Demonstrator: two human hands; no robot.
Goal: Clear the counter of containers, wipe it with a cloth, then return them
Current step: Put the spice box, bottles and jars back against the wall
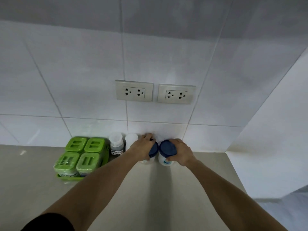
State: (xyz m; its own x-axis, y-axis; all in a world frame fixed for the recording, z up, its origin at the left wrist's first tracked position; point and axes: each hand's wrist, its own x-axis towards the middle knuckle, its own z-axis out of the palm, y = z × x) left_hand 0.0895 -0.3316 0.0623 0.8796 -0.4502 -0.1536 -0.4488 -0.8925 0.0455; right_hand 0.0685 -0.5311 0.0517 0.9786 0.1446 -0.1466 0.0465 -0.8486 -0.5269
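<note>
Two white jars with blue lids stand side by side against the tiled wall at the back of the beige counter [150,189]. My left hand [144,147] grips the left blue-lidded jar [153,150] from above and mostly covers it. My right hand [180,151] grips the right jar [166,150], which bears a blue "Sugar" label. To their left stand a clear bottle labelled "seasoning sauce" [116,145] and a white bottle [130,140]. Further left, a green tray [66,178] holds several green-lidded containers [80,153].
Two double wall sockets [134,90] [176,94] sit in the white tiles above the jars. A white side wall [275,130] closes the counter on the right.
</note>
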